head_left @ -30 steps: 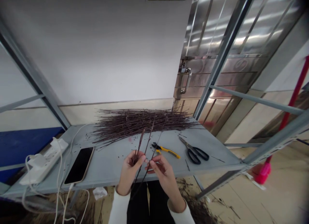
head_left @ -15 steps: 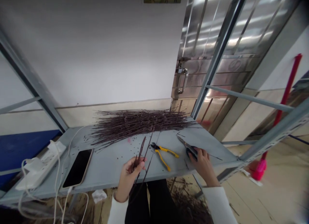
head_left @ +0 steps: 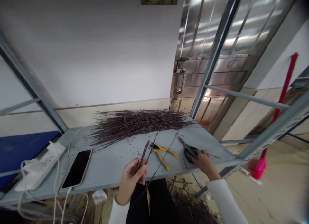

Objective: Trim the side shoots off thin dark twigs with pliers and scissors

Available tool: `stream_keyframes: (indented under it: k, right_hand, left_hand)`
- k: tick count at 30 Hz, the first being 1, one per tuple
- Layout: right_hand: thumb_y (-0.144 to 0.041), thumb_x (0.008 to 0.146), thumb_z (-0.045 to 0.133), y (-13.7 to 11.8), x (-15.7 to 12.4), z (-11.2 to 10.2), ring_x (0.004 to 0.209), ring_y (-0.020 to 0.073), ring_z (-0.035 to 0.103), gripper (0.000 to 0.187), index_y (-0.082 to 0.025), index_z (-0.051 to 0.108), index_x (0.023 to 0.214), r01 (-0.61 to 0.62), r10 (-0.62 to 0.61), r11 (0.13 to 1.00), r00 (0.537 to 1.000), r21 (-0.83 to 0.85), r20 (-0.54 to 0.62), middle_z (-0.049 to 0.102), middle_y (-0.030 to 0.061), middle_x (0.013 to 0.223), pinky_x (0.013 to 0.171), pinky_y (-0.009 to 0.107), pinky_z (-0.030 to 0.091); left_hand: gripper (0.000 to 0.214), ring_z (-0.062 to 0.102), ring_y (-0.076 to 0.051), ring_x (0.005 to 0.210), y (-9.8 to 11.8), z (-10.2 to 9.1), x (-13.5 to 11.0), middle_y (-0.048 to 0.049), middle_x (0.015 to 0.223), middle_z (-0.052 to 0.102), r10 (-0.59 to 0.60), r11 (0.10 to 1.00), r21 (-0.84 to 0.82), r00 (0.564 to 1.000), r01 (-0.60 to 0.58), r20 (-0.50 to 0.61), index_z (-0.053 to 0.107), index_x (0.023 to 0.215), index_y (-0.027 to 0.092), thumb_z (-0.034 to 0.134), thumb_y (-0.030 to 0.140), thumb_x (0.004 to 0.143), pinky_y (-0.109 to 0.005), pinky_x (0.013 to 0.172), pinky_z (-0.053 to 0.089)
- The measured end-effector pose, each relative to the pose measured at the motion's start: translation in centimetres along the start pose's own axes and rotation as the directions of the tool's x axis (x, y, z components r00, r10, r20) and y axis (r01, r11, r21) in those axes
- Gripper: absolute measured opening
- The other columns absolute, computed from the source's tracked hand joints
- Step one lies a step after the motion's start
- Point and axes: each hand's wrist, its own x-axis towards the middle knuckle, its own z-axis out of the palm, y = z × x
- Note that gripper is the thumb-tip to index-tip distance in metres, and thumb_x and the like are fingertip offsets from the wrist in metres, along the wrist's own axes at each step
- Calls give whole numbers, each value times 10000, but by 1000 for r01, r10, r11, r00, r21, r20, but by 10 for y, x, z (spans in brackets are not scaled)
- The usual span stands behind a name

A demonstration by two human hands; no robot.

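Observation:
My left hand (head_left: pixel 134 177) is closed around a few thin dark twigs (head_left: pixel 145 150), held upright above the front edge of the grey table (head_left: pixel 101 169). One longer twig slants up to the right from that hand. At the right, my right hand (head_left: pixel 204 163) has its fingers on the black handles of a pair of scissors (head_left: pixel 189 150), whose blades lie low over the tabletop and point away to the left. Between the hands lie yellow-handled cutting pliers (head_left: pixel 164 153) with their handles spread. A large bundle of dark twigs (head_left: pixel 140 124) rests at the back.
A phone (head_left: pixel 77 169) with a cable and a white power strip (head_left: pixel 41 166) lie at the left. Metal posts (head_left: pixel 217 53) frame the table. Twig scraps (head_left: pixel 190 204) cover the floor below. A red pole (head_left: pixel 285 85) stands at the right.
The twigs in my left hand have risen slightly and tilted to the right. My right hand and the scissors have shifted a little to the right, showing more of the handles.

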Motion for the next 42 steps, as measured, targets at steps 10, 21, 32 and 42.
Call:
stream_keyframes:
  k: [10, 21, 32, 42]
  right_hand:
    - [-275, 567, 676, -5, 35, -23, 697, 245, 635, 266, -176, 593, 799, -8, -17, 979, 993, 203, 120, 674, 91, 745, 628, 314, 466]
    - [-404, 768, 652, -96, 7, -99, 639, 135, 474, 302, -223, 432, 868, 144, -322, 571, 945, 808, 60, 464, -39, 698, 603, 251, 430]
    - [-453, 794, 614, -147, -24, -158, 705, 160, 445, 344, -241, 441, 1002, 173, -595, 463, 787, 869, 161, 452, -3, 795, 646, 277, 428]
    - [-533, 827, 556, -151, -26, -173, 689, 147, 430, 372, -225, 380, 939, 253, -658, 470, 739, 846, 145, 435, -8, 771, 632, 276, 403]
  left_hand:
    - [408, 396, -26, 308, 8, 5, -8, -52, 754, 700, 30, 1000, 3, 997, -30, -70, 648, 807, 152, 712, 535, 681, -191, 309, 260]
    - [401, 253, -6, 327, 7, 3, -7, -43, 664, 682, 41, 999, 35, 996, -38, -77, 669, 792, 144, 693, 534, 702, -186, 321, 176]
    - [343, 442, -64, 392, 9, -2, -10, -59, 703, 727, 89, 990, 118, 988, -74, -124, 725, 746, 148, 744, 482, 669, -191, 371, 344]
    - [178, 692, -219, 796, 9, -1, -12, -89, 833, 758, 388, 859, 393, 918, -328, -83, 755, 826, 157, 659, 304, 799, -305, 753, 552]
